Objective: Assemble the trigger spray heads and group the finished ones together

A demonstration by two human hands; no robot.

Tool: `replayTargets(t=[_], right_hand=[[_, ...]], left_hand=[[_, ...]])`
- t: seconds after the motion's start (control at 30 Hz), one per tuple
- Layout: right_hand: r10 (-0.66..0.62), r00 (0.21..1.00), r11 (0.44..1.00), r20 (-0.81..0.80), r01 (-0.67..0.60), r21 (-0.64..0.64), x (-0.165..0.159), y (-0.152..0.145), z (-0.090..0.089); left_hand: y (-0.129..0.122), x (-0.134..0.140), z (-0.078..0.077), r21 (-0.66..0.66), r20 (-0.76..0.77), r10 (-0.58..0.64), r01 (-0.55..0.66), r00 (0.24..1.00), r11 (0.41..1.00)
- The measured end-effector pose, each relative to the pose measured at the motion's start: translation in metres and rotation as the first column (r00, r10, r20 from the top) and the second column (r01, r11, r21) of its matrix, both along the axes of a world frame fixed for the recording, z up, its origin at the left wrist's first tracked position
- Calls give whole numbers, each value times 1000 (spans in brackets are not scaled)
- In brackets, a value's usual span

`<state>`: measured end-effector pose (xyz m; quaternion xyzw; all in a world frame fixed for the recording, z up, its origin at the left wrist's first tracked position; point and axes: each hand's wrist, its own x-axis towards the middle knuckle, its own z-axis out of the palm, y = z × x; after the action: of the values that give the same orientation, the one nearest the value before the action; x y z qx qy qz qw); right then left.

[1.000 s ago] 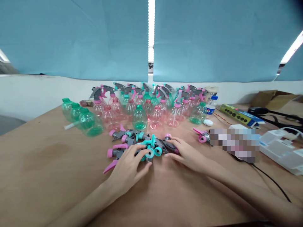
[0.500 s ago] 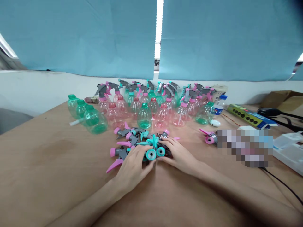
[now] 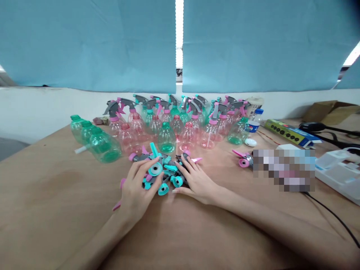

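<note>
A heap of loose spray-trigger heads, grey with pink or teal parts, lies on the wooden table. My left hand rests on the heap's left side, fingers spread over it, with a teal-collared head tipped up against the fingers. My right hand lies flat against the heap's right side, fingers apart. Neither hand has lifted anything. Behind the heap stand several pink and green clear bottles, some capped with triggers.
Green bottles lie at the left. One separate pink trigger head lies to the right, by a blurred patch. Further right are a drink bottle, a green power strip, a white box, black cables and cardboard.
Both hands have pushed the trigger heads together into a tighter heap, moving inward and slightly away from me. A teal head has tipped upright by my left fingers.
</note>
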<state>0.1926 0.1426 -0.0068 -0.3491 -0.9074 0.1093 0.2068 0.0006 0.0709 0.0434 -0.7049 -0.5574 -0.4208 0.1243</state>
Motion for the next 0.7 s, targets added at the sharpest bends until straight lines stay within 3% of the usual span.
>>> replayTargets(t=[0.17, 0.37, 0.53, 0.63, 0.7], right_hand=[[-29, 1000, 997, -2, 29, 66, 2, -9, 14], [95, 968, 988, -234, -63, 141, 28, -26, 42], [206, 913, 952, -352, -103, 288, 50, -33, 47], [199, 908, 961, -370, -106, 257, 61, -29, 41], [157, 912, 976, -379, -84, 202, 68, -24, 34]], left_hand=[[7, -7, -4, -54, 25, 19, -17, 1000, 998], [1, 3, -6, -80, 122, -10, 20, 992, 997], [-6, 35, -3, -178, 134, -213, 235, 968, 955], [0, 57, -3, -237, 158, -330, 360, 931, 902], [8, 71, -5, -299, 239, -324, 387, 915, 872]])
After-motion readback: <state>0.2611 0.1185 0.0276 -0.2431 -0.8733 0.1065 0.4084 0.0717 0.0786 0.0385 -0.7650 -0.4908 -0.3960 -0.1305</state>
